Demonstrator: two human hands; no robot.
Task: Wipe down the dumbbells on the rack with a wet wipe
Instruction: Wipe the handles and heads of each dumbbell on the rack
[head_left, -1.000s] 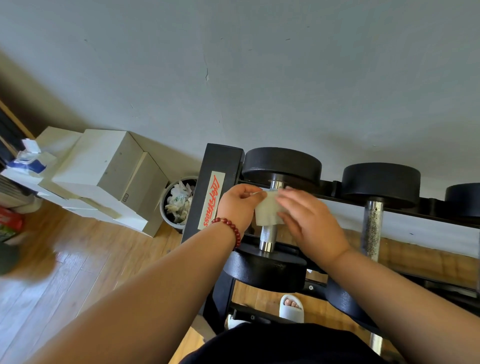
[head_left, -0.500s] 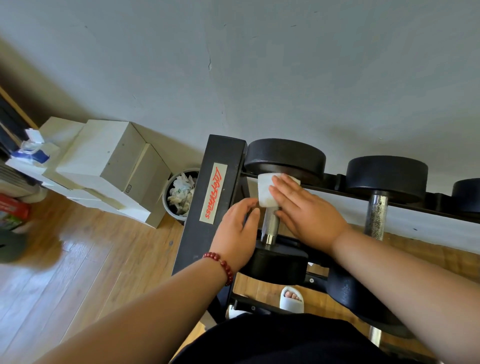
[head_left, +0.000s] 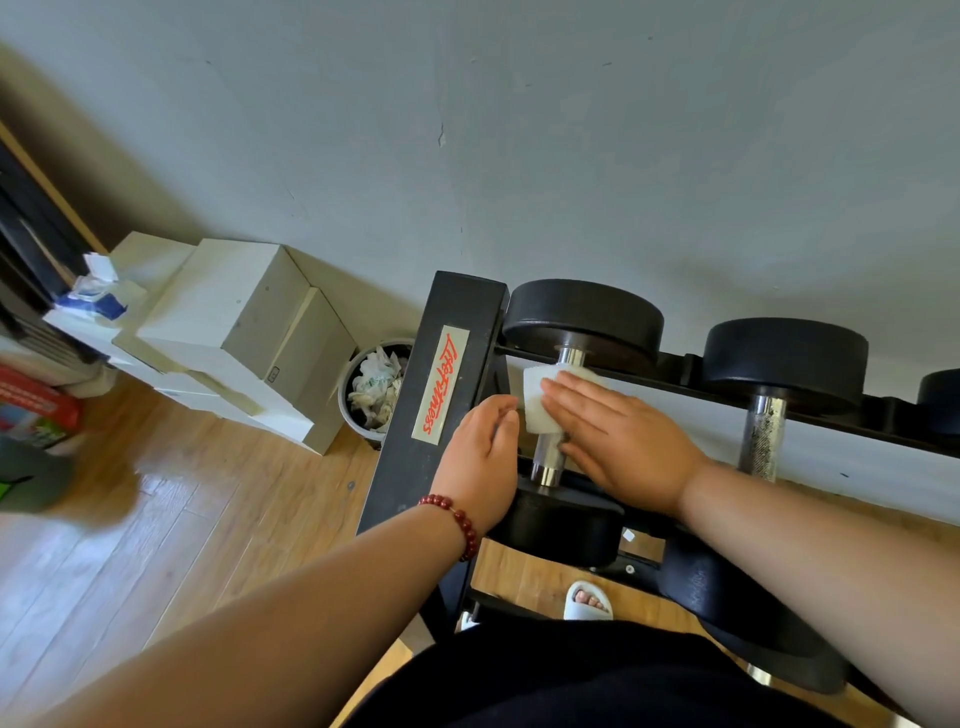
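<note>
Head view: you are wiping the dumbbell handle (head_left: 548, 457), flat right hand (head_left: 623, 441) pressing the wet wipe (head_left: 535, 410). Your left hand (head_left: 480, 457) is curling at its nine o'clock, grip unclear; next, rub toward six o'clock.

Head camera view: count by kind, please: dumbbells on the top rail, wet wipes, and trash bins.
Dumbbells on the top rail: 3 (left dumbbell, middle dumbbell, edge dumbbell cut off at the right)
Wet wipe: 1
Trash bin: 1
Total: 5

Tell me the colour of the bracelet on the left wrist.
Dark red beads. The bracelet shows best in the head view, the only one.
</note>
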